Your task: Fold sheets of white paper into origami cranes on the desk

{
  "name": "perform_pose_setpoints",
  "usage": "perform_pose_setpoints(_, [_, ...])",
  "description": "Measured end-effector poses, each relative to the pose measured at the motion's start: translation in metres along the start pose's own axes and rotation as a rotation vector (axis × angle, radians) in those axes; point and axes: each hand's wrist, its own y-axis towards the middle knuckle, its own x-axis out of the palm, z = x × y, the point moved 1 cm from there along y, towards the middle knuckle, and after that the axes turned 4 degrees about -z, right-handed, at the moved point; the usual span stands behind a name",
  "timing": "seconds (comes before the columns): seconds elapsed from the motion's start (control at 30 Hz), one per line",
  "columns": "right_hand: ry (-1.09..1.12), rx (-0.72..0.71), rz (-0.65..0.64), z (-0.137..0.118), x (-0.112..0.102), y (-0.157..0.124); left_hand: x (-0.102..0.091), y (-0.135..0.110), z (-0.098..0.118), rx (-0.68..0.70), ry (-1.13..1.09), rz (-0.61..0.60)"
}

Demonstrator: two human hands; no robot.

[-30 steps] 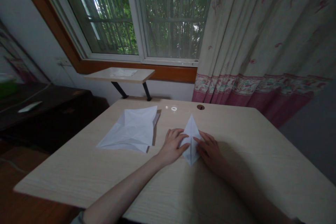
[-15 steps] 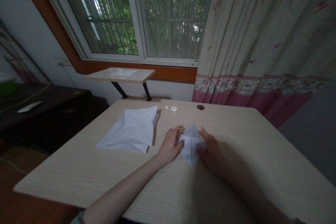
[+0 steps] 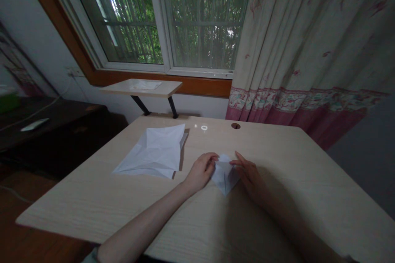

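A small piece of folded white paper (image 3: 224, 178) lies on the table in front of me, its lower point toward me and its top corner bent down. My left hand (image 3: 202, 170) is closed at its upper left edge, fingertips pinching the paper. At the upper right edge, my right hand (image 3: 248, 172) grips the paper between thumb and fingers, with one finger lifted off it. The fingers partly hide both side corners.
Larger creased white sheets (image 3: 157, 148) lie to the left on the wooden table (image 3: 296, 160). A white ring (image 3: 204, 128) and a tiny white piece sit near the back, beside a round cable hole (image 3: 235, 126). A raised shelf (image 3: 169, 87) stands at the back left.
The top corner of the small folded paper has come down toward me, making a flat upper edge. Both hands have shifted their fingers to that upper edge.
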Motion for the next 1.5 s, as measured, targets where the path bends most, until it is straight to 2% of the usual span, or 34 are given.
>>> perform_pose_setpoints(0.27, [-0.027, -0.004, -0.060, 0.005, 0.004, 0.000, 0.000, 0.000, 0.002, 0.021, 0.027, -0.054])
perform_pose_setpoints(0.43, [-0.069, -0.053, -0.113, 0.008, 0.008, 0.000, 0.001, 0.000, 0.002, 0.104, 0.099, -0.132])
perform_pose_setpoints(0.63, [-0.185, -0.134, -0.204, 0.010, 0.015, 0.000, 0.005, 0.000, -0.002, 0.166, 0.155, -0.141])
perform_pose_setpoints(0.9, [-0.166, -0.168, -0.127, 0.019, 0.021, -0.004, 0.006, -0.001, -0.009, 0.187, 0.226, -0.159])
perform_pose_setpoints(1.1, [-0.159, -0.141, -0.147, 0.014, 0.017, -0.003, 0.008, -0.001, -0.011, 0.183, 0.246, -0.148])
perform_pose_setpoints(1.5, [-0.102, -0.109, -0.117, 0.014, 0.013, -0.002, 0.001, -0.002, 0.005, 0.120, 0.236, -0.224])
